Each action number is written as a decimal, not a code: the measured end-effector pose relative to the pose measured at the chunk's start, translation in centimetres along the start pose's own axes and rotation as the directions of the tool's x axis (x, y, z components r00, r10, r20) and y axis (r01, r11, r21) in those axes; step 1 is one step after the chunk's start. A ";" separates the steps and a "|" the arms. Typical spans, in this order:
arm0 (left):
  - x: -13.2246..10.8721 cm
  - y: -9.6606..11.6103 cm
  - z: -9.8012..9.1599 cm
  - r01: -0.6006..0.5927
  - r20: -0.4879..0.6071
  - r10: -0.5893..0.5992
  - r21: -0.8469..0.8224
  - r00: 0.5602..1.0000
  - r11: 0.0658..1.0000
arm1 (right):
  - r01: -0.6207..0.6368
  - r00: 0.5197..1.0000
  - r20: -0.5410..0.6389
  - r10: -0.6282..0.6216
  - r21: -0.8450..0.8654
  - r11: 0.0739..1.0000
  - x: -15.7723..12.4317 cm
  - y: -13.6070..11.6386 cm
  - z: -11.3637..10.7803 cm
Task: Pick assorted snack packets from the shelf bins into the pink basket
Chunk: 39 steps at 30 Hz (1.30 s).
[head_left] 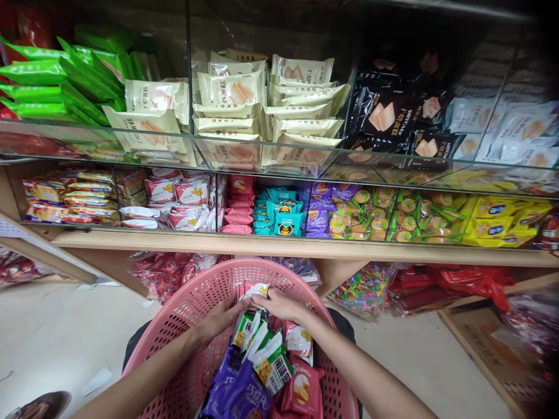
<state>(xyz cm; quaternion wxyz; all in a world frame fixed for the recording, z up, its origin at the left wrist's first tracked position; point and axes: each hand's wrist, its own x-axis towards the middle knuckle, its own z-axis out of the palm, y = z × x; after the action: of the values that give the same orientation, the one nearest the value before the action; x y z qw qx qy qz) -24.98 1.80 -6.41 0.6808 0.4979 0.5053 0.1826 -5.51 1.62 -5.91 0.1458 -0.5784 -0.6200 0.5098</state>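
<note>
Both hands meet at the far rim of the pink basket (183,314). The left hand (220,319) and right hand (279,304) each close their grip on one pink packet (252,289), which the fingers half hide. The frame cuts off the near rim. Heaped inside are at least three green packets (273,366), two purple packets (236,390) and two red packets (303,390). Open floor (65,331) flanks the basket.

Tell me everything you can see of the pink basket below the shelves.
The pink basket looks like plastic: round, with a smooth rim and lattice wall. It stands upright, its near side cut off by the frame. Snack packets lie inside; over them the left hand and right hand hold a small packet.
</note>
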 end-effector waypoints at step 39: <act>-4.0 5.9 2.6 -0.252 -0.112 0.348 0.493 0.931 0.833 | -0.046 0.929 -0.364 0.071 0.075 0.996 -10.4 -1.6 0.7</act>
<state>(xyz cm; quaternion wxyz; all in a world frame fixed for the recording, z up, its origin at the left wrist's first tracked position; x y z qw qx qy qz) -22.93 0.12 0.63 0.4486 0.7007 0.5143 0.2079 -3.97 -7.41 -0.65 0.2622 -0.6764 -0.5476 0.4170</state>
